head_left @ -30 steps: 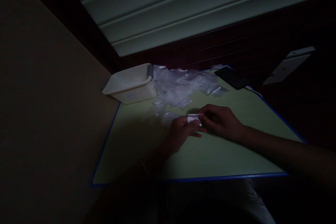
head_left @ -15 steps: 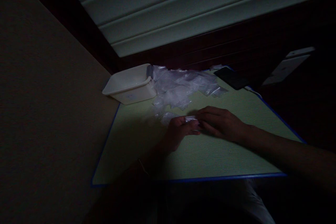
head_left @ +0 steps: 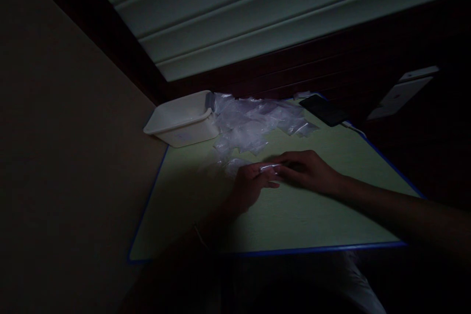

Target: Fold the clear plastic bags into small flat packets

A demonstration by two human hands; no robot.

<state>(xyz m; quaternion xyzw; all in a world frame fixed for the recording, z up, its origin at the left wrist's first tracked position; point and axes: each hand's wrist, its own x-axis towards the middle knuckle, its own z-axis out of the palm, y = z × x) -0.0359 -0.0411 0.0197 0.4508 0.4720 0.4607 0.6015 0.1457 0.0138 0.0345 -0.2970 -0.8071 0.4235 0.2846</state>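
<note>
The scene is very dim. My left hand [head_left: 252, 184] and my right hand [head_left: 307, 170] meet over the middle of a pale green table [head_left: 294, 216]. Both pinch a small clear plastic bag [head_left: 270, 167] between their fingertips, held just above the tabletop. Another clear bag [head_left: 235, 164] lies on the table right behind my left hand. A heap of clear plastic bags [head_left: 253, 120] is spread further back.
A white plastic tub [head_left: 183, 118] stands at the table's back left corner beside the heap. A dark phone [head_left: 326, 109] with a cable lies at the back right. A wall runs along the left; the table's blue front edge [head_left: 294, 250] is near me.
Both hands have drawn closer together around the small bag, which now shows less between the fingers. Nothing else has moved.
</note>
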